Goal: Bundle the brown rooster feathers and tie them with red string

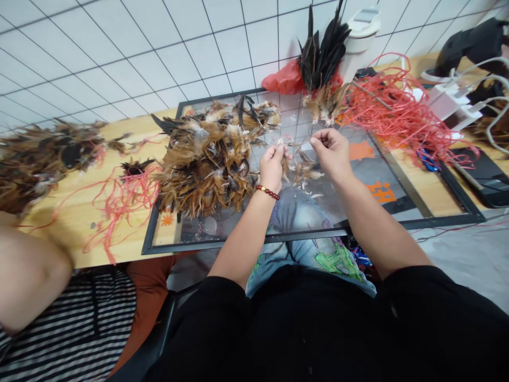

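Observation:
My left hand (273, 162), with a dark red bead bracelet at its wrist, is closed in a pinch. A small bunch of feathers (285, 168) is in it, pale quill ends up at the fingertips and brown plumes below. My right hand (331, 151) hovers a little to the right, thumb and forefinger pressed together; anything between them is too small to make out. Thin loose feathers (305, 172) lie on the glass between and below the hands. Left of my left hand spreads a large pile of brown feathers (210, 164).
A black-framed glass panel (246, 241) lies on the wooden table (133, 132). Tangled pink strings (397, 106) and white chargers (449, 103) are at right. Black feathers (318, 58) stand by a red bag (283, 79) and a white cup (360, 40). Another person's arm (32, 270) is at left.

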Tool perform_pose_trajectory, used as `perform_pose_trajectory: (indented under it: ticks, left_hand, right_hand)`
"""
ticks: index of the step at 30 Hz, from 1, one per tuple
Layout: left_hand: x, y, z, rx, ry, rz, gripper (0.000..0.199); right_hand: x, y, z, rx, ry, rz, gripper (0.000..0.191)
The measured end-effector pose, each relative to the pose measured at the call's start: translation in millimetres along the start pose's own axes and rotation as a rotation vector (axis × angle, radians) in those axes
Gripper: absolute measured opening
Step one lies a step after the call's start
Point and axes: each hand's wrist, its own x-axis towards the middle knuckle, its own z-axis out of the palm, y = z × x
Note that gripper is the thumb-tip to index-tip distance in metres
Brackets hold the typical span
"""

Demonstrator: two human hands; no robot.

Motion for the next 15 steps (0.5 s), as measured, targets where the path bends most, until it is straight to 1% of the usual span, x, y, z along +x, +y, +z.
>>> perform_pose_trajectory:
  ticks: [2, 4, 7, 9, 11, 12, 15]
  left_hand:
    - [5, 1, -2.9, -0.016, 0.067, 0.026, 0.023]
    - [10, 2, -5.8, -0.036, 0.116, 0.041, 0.022]
    - [13, 4, -8.4, -0.071, 0.148, 0.051, 0.021]
    - [13, 4, -8.3, -0.082, 0.158, 0.049, 0.021]
    - [12, 5, -7.2, -0.077, 0.164, 0.037, 0.020]
    - [12, 5, -6.5, -0.071, 0.165, 0.028, 0.020]
    - [8, 6, -3.9, -0.038, 0.142, -0.006, 0.019]
  right_hand:
    - [0, 2, -2, -0.089, -0.016, -0.005, 0.035]
    - [-4, 0, -2, -0.218, -0.067, -0.020, 0.028]
    - [-12, -3, 0, -0.385, -0.198, -0.030, 0.024]
    - [-16, -4, 4, -0.436, -0.277, -0.023, 0.024]
    - [-17, -5, 7, -0.410, -0.326, -0.001, 0.025]
    - [-17, -7, 8, -0.355, -0.335, 0.021, 0.027]
    - [-14, -14, 8, -0.060, -0.308, 0.111, 0.040]
